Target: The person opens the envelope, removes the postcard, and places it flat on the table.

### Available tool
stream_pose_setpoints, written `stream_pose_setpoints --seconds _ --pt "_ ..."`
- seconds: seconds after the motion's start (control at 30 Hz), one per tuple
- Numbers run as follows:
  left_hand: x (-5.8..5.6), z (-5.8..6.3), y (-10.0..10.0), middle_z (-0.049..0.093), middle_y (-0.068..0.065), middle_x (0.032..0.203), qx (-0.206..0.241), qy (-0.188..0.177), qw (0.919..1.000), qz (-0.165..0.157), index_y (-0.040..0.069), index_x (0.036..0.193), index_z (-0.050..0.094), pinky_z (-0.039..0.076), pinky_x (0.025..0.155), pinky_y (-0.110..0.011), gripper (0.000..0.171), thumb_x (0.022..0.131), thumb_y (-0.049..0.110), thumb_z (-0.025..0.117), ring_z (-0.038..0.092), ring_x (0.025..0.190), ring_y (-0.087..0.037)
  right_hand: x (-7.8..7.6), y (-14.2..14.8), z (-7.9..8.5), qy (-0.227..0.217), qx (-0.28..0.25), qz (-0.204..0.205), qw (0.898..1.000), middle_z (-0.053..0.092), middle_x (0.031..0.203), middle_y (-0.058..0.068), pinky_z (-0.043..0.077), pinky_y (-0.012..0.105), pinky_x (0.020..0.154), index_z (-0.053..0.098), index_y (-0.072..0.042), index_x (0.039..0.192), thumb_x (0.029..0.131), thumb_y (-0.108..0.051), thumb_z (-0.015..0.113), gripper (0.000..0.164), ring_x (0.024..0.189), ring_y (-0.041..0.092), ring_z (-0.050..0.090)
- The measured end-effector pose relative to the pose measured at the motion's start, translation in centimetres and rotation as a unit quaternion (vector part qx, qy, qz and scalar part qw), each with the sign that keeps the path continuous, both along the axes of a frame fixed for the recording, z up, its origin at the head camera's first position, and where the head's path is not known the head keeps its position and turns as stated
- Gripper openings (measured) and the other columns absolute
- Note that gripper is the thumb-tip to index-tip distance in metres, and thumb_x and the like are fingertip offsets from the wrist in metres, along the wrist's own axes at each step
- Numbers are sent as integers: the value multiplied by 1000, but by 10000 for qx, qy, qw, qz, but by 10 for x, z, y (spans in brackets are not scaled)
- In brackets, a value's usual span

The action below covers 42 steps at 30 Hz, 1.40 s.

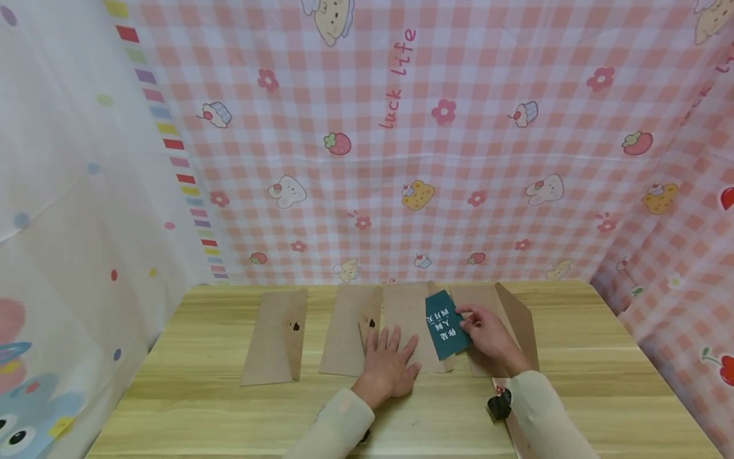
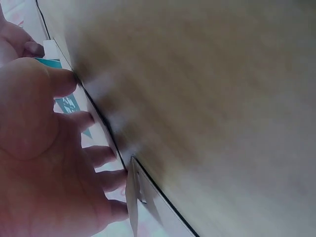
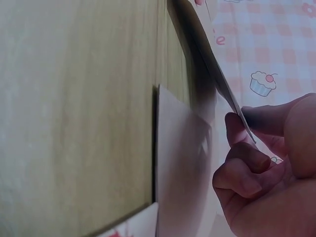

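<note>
Four brown paper envelopes, set side by side in a row across a wood-grain table (image 1: 189,395).

Envelope one (image 1: 272,338), at the person's far left: flap folded over along its right side, a small dark mark printed on it.

Envelope two (image 1: 346,331): similar dark mark on the flap, which stands slightly raised beside the left hand's little finger.

Envelope three (image 1: 404,299): partly covered by a hand and a card.

Envelope four (image 1: 476,296): flap (image 1: 518,322) opened out to the right; lower part behind the right hand.

One teal card (image 1: 440,322), white characters on its face, held tilted above the right part of envelope three. I cannot tell whether its lower edge touches the paper.

One left hand (image 1: 390,366): palm down, fingers straight and spread, gripping nothing, fingertips resting on envelope three.

One right hand (image 1: 487,335): thumb and forefinger pinched on the card's right edge, remaining fingers curled.

Two pale sleeves, left (image 1: 338,424) and right (image 1: 545,414).

One small black device (image 1: 501,405) at the right cuff; near it a pale strip with red print, mostly hidden by the sleeve.

One pink checked cloth (image 1: 367,172) behind, with cupcakes, strawberries and flowers.
</note>
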<state>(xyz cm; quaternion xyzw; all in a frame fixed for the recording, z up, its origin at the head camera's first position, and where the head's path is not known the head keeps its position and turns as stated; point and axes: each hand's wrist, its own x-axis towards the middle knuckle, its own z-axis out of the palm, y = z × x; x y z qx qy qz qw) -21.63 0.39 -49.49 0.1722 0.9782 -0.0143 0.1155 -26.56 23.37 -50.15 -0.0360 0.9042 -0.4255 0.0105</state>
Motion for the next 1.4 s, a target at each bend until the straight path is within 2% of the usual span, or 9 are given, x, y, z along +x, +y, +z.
stream_pose_setpoints --seconds 0.57,0.83,1.1,1.2,1.4 --pt "-2 -1 0 23 -3 164 -103 62 9999 5 34 157 28 12 121 -54 58 103 52 36 22 151 -28 2 3 -2 -68 -2 -81 9999 62 103 16 46 32 71 58 -5 131 99 -3 51 32 90 27 56" --pt "-1 0 1 25 -4 164 -49 75 10000 4 34 156 30 13 121 -55 58 102 52 38 22 151 -29 2 3 -2 -70 -31 -121 9999 61 105 17 48 33 74 61 -4 126 100 -3 50 28 94 29 58" --pt "0 -1 2 24 -4 164 -110 71 9999 -9 34 157 29 14 120 -55 58 103 53 37 23 151 -29 5 8 2 -40 -98 -130 9999 60 99 15 45 31 68 60 -3 129 99 -2 52 31 88 27 56" --pt "0 -1 2 23 -4 164 -142 48 9999 25 35 157 28 13 120 -55 58 103 53 37 22 151 -28 6 11 3 -65 -107 56 9999 59 99 16 46 31 67 59 -2 129 98 0 52 31 87 26 56" --pt "1 1 2 24 -3 164 -187 64 9998 34 36 157 28 14 120 -54 57 103 52 37 22 151 -27 6 14 4 -85 -63 275 9996 57 101 15 47 33 73 60 -3 128 98 0 52 31 91 27 56"
